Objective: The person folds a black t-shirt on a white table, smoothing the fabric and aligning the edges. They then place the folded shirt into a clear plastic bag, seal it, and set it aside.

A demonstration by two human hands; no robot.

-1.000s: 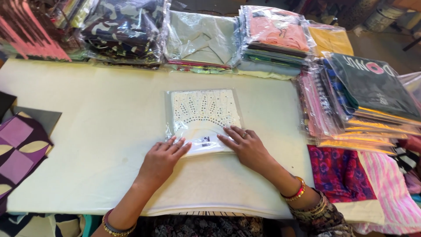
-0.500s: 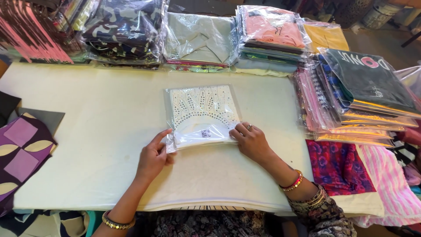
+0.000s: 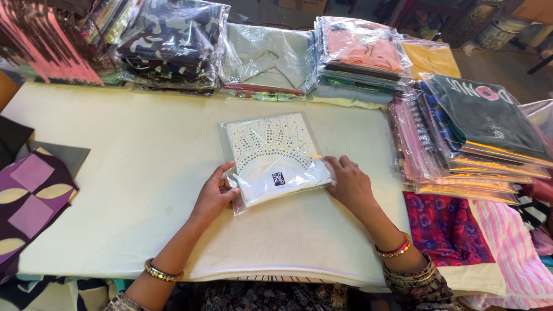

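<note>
Two bare hands held one clear-bagged white garment point(image 3: 275, 156) at the middle of the pale table point(image 3: 115, 173). The packet lay flat, slightly turned, its beaded front panel uppermost and a small dark label near the edge closest to the person. The left hand point(image 3: 214, 194) gripped the near left corner, thumb on top of the film and fingers curled about the edge, apparently under it. The right hand point(image 3: 349, 183) lay against the right edge with fingers loosely bent and close together; whether they pinched the film or only pressed on it could not be told.

The work appeared to be squaring or closing the bagged packet. In the inspector's judgement it would be done well by keeping the packet flat on the table, with both hands at opposite edges so that the film stayed taut and the folded cloth did not slide inside. Pressure was best kept on the plain cloth near the label, away from the beadwork. Loose film at the near left corner should be smoothed outward before any fold.

Stacks of bagged garments point(image 3: 357, 57) stood along the far edge, well apart from the packet. A further stack point(image 3: 478, 138) lay to the right, near the right hand. A purple patterned cloth point(image 3: 31, 201) lay at the left edge.
</note>
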